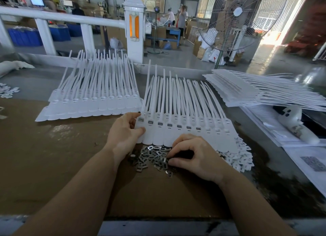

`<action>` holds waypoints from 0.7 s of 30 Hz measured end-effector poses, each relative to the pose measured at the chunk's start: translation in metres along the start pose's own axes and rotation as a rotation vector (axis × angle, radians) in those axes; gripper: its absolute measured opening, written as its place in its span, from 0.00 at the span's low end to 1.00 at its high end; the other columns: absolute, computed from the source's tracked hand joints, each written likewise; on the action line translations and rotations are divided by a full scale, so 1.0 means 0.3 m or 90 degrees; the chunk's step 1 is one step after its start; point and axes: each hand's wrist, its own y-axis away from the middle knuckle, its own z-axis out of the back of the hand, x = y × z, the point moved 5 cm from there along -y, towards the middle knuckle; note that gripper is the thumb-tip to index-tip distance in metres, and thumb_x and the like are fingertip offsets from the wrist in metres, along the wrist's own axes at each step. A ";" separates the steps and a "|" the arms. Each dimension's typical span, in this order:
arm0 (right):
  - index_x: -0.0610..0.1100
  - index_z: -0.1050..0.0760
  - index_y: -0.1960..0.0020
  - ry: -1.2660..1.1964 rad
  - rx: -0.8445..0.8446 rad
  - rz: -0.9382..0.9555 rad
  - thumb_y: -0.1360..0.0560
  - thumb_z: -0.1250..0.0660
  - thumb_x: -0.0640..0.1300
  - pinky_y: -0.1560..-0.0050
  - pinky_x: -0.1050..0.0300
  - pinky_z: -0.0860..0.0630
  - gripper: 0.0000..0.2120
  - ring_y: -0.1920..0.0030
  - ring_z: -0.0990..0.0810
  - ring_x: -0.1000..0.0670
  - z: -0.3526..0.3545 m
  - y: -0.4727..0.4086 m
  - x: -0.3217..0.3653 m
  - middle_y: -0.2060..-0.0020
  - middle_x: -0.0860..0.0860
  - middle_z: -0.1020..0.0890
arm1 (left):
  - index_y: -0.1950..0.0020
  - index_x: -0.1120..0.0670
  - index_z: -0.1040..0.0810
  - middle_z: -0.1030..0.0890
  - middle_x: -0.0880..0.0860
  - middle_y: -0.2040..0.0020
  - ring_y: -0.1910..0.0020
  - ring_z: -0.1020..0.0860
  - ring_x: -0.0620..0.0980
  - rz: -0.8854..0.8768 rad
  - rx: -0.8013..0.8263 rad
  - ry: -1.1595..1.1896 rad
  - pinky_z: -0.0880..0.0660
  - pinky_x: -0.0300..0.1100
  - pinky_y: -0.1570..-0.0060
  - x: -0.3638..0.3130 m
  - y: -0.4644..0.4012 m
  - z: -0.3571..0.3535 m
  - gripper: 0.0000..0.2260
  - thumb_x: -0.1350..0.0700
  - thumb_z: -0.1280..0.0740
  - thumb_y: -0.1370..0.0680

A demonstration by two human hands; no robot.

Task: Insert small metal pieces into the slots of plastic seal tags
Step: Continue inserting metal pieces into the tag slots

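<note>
A joined strip of white plastic seal tags point(178, 135) lies in front of me on brown cardboard, tails pointing away. Several slots on its left side hold metal pieces point(169, 125); the slots at the right look unfilled. My left hand point(123, 131) pinches the strip's left edge, thumb on top. Just below the strip lies a pile of small metal pieces point(151, 156). My right hand point(190, 156) rests on the pile's right side with curled fingers, fingertips down among the pieces; whether it holds one is hidden.
A second strip stack point(91, 101) lies to the left and a taller stack point(255, 91) at the far right. Small white plastic caps point(241, 158) are heaped under the strip's right end. Printed sheets point(308, 158) and a white handheld device point(296, 122) lie at the right.
</note>
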 end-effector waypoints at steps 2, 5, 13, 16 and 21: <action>0.49 0.17 0.57 -0.005 -0.001 0.002 0.31 0.27 0.48 0.40 0.46 0.32 0.05 0.50 0.25 0.58 0.000 -0.002 -0.003 0.57 0.59 0.22 | 0.35 0.53 0.27 0.23 0.46 0.56 0.58 0.24 0.42 -0.003 -0.002 -0.004 0.27 0.40 0.56 0.001 -0.001 0.000 0.21 0.61 0.30 0.27; 0.47 0.18 0.58 -0.026 -0.017 0.006 0.30 0.27 0.45 0.44 0.51 0.29 0.02 0.53 0.24 0.57 0.002 -0.005 -0.006 0.60 0.56 0.20 | 0.35 0.54 0.27 0.23 0.46 0.57 0.58 0.25 0.41 -0.005 -0.002 -0.007 0.27 0.38 0.58 0.000 -0.002 -0.001 0.20 0.62 0.30 0.27; 0.52 0.21 0.60 -0.092 -0.151 -0.004 0.28 0.30 0.38 0.56 0.69 0.27 0.09 0.60 0.21 0.59 0.030 0.004 -0.036 0.65 0.58 0.19 | 0.36 0.53 0.26 0.23 0.45 0.58 0.59 0.25 0.41 -0.007 -0.003 -0.007 0.29 0.36 0.61 0.002 -0.003 0.000 0.20 0.62 0.30 0.27; 0.50 0.21 0.60 -0.108 -0.202 -0.020 0.27 0.32 0.37 0.59 0.66 0.25 0.09 0.63 0.20 0.58 0.042 0.009 -0.043 0.68 0.56 0.20 | 0.36 0.53 0.26 0.23 0.45 0.58 0.59 0.25 0.40 -0.007 -0.004 -0.006 0.30 0.34 0.62 0.002 -0.001 0.000 0.20 0.62 0.30 0.27; 0.47 0.18 0.55 -0.080 -0.262 -0.038 0.28 0.30 0.38 0.53 0.66 0.24 0.05 0.58 0.20 0.59 0.058 0.013 -0.046 0.62 0.57 0.18 | 0.36 0.53 0.26 0.23 0.45 0.58 0.59 0.25 0.40 -0.008 -0.001 -0.009 0.29 0.35 0.61 -0.002 -0.002 0.000 0.19 0.61 0.30 0.27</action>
